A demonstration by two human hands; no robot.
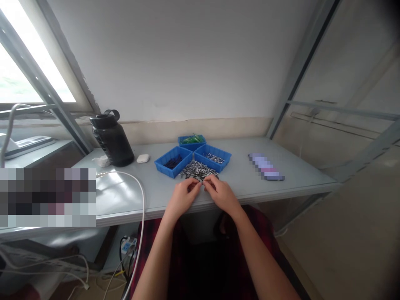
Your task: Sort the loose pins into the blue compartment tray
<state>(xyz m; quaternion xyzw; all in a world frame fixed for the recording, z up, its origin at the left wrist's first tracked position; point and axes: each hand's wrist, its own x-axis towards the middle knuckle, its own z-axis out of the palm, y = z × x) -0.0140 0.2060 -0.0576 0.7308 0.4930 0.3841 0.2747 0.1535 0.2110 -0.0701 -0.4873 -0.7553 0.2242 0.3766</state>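
Note:
A loose pile of thin silver and dark metal pieces, like screws or nails, lies on the table in front of me. At its near edge my left hand is closed in a pinch. Mirroring it, my right hand also pinches, its fingertips almost meeting the left ones. Whatever the fingers hold is too small to make out. Around the pile stand three blue bins: a left bin with dark small pieces, a right bin with silver long ones, and a back bin with green ones.
A black water bottle stands at the back left beside a white earbud case. A phone lies to the right. A white cable hangs over the front edge on the left. Metal frame posts flank the table.

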